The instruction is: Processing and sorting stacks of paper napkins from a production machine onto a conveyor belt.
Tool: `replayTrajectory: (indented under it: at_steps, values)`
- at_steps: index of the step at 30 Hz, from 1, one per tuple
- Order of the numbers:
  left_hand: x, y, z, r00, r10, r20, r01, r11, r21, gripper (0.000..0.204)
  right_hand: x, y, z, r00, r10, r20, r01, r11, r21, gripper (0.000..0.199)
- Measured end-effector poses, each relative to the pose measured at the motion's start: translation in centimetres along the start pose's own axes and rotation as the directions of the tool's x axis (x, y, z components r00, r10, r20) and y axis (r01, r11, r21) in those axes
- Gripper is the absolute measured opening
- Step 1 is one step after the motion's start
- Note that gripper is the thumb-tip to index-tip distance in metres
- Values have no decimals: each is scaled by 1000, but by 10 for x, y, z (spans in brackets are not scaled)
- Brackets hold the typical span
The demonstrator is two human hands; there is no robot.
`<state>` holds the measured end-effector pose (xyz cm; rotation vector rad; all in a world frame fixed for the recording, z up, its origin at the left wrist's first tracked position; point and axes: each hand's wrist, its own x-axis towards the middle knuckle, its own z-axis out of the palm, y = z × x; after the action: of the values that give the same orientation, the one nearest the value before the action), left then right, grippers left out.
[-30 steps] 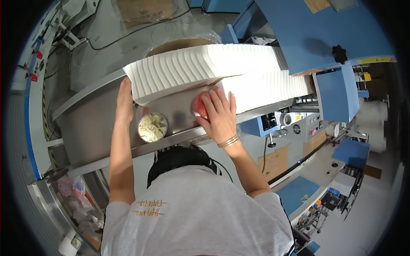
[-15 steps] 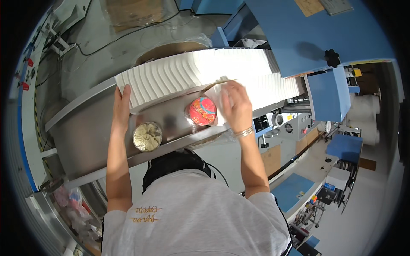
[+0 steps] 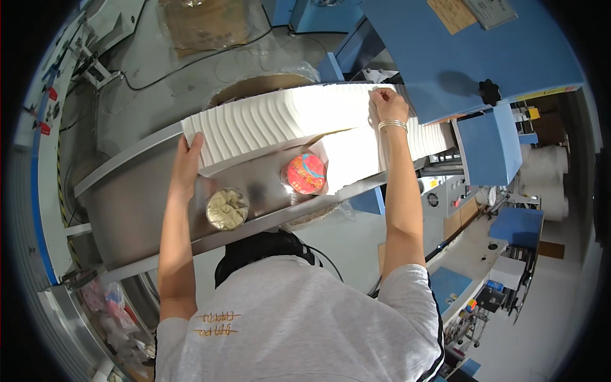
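A long row of thin white paper pieces (image 3: 248, 124), packed on edge with wavy tops, lies along a metal trough (image 3: 133, 197). My left hand (image 3: 186, 167) grips its left end, thumb against the end face. At the far right my right hand (image 3: 389, 105) reaches across the row, its fingertips pinched on the paper's far edge. A second white paper section (image 3: 353, 159) sits nearer me, under my right forearm. Beside its left end stands a round red tub with blue and yellow print (image 3: 306, 174). A round container with a crinkled pale-gold top (image 3: 226, 209) rests nearer my left forearm.
A blue machine housing (image 3: 458, 57) with a black knob (image 3: 489, 92) rises at the right end of the trough. Behind the trough is an open cardboard box (image 3: 267, 86) with clear plastic. A cable (image 3: 184, 67) crosses the floor. The trough's metal rim (image 3: 191, 245) runs near my body.
My right hand has moved right and away from me, from beside the red tub to the far edge of the paper row. My left hand stays at the row's left end.
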<state>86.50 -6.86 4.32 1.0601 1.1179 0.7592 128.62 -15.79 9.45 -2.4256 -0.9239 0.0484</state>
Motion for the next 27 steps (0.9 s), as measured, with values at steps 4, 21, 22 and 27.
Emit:
replayTrajectory:
  at_steps: [4,21,22,27]
  values:
    - [-2,4,4,1000,4,-11,-3,1000,30,57,8,4,3,997,64,41,-66,997,50,22]
    - [-1,4,2,999,-48,-26,50,997,58,58,21,16,9,999,45,-2,-45,999,-3,21]
    - [-2,5,3,998,-59,-33,61,997,54,58,19,13,8,1000,19,-3,-19,998,-58,19]
    - [-5,10,4,996,-78,-47,81,995,51,56,16,14,9,985,-171,-4,169,976,-139,15]
